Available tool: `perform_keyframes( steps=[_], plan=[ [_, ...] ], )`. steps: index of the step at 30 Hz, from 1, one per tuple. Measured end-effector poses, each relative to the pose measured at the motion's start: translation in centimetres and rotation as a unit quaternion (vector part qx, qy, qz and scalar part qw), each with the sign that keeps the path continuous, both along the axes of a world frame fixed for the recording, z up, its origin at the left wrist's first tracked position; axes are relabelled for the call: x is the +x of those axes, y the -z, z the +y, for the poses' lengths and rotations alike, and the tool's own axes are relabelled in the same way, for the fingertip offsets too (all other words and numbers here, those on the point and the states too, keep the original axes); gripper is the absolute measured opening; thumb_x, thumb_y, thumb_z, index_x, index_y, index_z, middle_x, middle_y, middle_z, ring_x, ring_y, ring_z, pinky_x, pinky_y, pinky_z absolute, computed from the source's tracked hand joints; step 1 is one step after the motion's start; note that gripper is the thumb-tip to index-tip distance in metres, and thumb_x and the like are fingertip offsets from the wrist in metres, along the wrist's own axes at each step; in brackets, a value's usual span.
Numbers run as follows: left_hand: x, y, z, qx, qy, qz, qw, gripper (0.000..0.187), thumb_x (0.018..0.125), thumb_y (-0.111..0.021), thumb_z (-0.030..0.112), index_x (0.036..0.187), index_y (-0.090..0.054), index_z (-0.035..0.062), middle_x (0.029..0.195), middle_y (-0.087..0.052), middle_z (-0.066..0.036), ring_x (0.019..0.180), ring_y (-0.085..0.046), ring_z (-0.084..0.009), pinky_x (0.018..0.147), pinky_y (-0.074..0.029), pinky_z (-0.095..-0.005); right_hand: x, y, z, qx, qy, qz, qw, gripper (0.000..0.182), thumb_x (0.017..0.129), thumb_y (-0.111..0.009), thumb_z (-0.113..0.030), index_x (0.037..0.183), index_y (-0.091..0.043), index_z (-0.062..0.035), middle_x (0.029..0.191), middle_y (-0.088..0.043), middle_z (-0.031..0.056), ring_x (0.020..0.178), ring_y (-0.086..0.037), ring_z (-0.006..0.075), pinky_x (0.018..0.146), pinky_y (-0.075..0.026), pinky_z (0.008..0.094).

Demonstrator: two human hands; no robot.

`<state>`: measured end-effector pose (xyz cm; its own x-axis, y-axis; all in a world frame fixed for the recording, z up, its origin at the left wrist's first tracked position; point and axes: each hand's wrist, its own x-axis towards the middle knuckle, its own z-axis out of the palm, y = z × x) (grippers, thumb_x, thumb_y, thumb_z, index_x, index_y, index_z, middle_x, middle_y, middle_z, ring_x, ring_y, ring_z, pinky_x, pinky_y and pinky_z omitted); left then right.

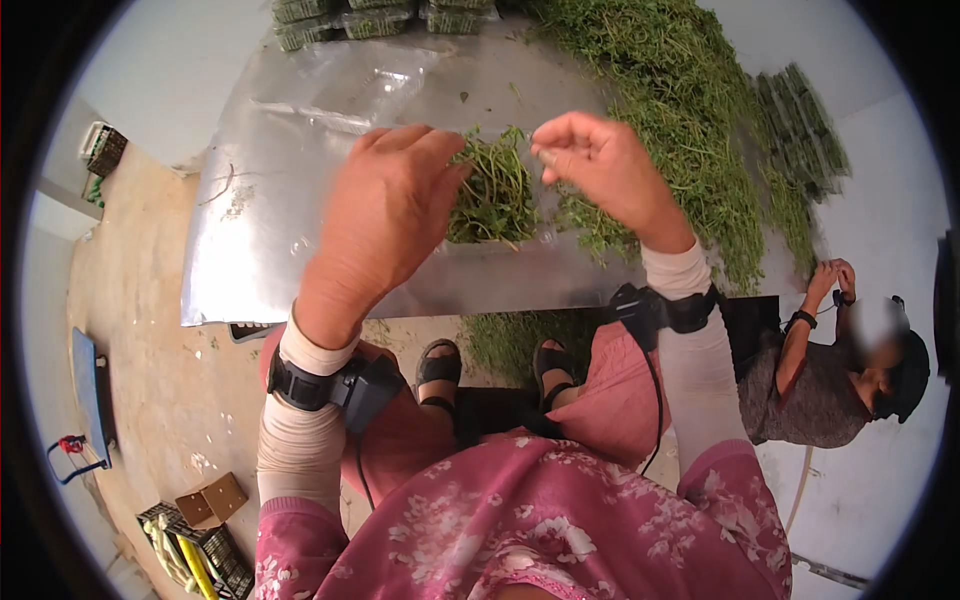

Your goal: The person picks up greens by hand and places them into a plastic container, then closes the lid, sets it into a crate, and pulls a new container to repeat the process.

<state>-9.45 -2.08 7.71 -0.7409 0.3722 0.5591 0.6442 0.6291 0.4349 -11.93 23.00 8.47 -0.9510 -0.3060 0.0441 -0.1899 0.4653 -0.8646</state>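
A bundle of green leafy stems lies on the metal table in front of me, apparently in a clear plastic tray whose edges are hard to make out. My left hand is at the bundle's left side, fingers together and bent toward the stems. Its fingertips are partly hidden, and what they hold cannot be seen. To the right of the bundle, my right hand is raised with thumb and index finger pinched together. Anything in that pinch is too small to name.
Clear plastic packs of greens are stacked at the table's back left, near clear plastic containers. A large heap of greens covers the right side. More packs lie beyond it. A co-worker sits at the right.
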Motion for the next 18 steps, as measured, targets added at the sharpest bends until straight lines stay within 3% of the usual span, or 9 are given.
perform_keyframes(
  steps=[5,9,12,15,16,18],
  plan=[
    [1.3,0.8,2.1,-0.075,0.103,-0.002,0.992,0.032,0.086,-0.071,0.017,0.115,-0.066,0.0020,0.120,-0.066,-0.015,0.108,-0.061,-0.0341,0.101,-0.043,-0.0448,-0.5,-1.1,4.5,0.049,0.063,0.093,0.992,0.016,0.090,-0.067,-0.012,0.101,-0.069,0.0008,0.087,-0.070,0.0020,0.074,-0.065,0.0092,0.065,-0.052,0.0247],
    [2.3,1.8,2.9,-0.147,0.105,-0.024,0.983,0.041,0.085,-0.073,0.024,0.118,-0.064,0.0020,0.126,-0.063,-0.014,0.118,-0.058,-0.0323,0.107,-0.037,-0.0462,0.2,-0.5,8.8,0.221,0.072,0.045,0.972,0.018,0.082,-0.072,-0.010,0.096,-0.070,0.0006,0.076,-0.068,0.0048,0.070,-0.064,0.0108,0.065,-0.051,0.0283],
    [2.6,2.4,3.3,-0.178,0.095,-0.036,0.979,0.044,0.083,-0.074,0.026,0.119,-0.064,0.0031,0.129,-0.062,-0.014,0.123,-0.056,-0.0306,0.109,-0.036,-0.0456,1.3,0.6,9.7,0.261,0.037,0.003,0.965,0.024,0.076,-0.073,-0.008,0.098,-0.068,0.0009,0.079,-0.069,0.0100,0.071,-0.065,0.0176,0.068,-0.052,0.0319],
    [2.6,2.4,3.6,-0.193,0.089,-0.052,0.976,0.046,0.081,-0.076,0.025,0.119,-0.063,0.0035,0.130,-0.061,-0.014,0.125,-0.054,-0.0298,0.110,-0.035,-0.0451,2.0,1.0,8.9,0.284,0.014,0.021,0.959,0.029,0.076,-0.075,-0.004,0.103,-0.066,0.0018,0.084,-0.064,0.0053,0.076,-0.060,0.0120,0.068,-0.050,0.0285],
    [2.5,2.5,3.6,-0.193,0.088,-0.056,0.975,0.046,0.081,-0.076,0.025,0.119,-0.063,0.0035,0.131,-0.061,-0.014,0.125,-0.054,-0.0299,0.110,-0.035,-0.0451,2.0,1.2,8.7,0.309,0.005,0.036,0.950,0.032,0.073,-0.076,-0.005,0.102,-0.066,0.0012,0.088,-0.065,0.0094,0.078,-0.062,0.0196,0.070,-0.051,0.0333],
    [2.5,2.5,3.5,-0.195,0.087,-0.062,0.975,0.046,0.080,-0.076,0.023,0.119,-0.063,0.0036,0.131,-0.060,-0.014,0.125,-0.054,-0.0298,0.110,-0.035,-0.0451,1.7,2.3,8.4,0.336,-0.021,0.080,0.938,0.031,0.072,-0.076,-0.006,0.100,-0.065,0.0009,0.087,-0.064,0.0119,0.076,-0.062,0.0250,0.071,-0.051,0.0362]
  ],
)
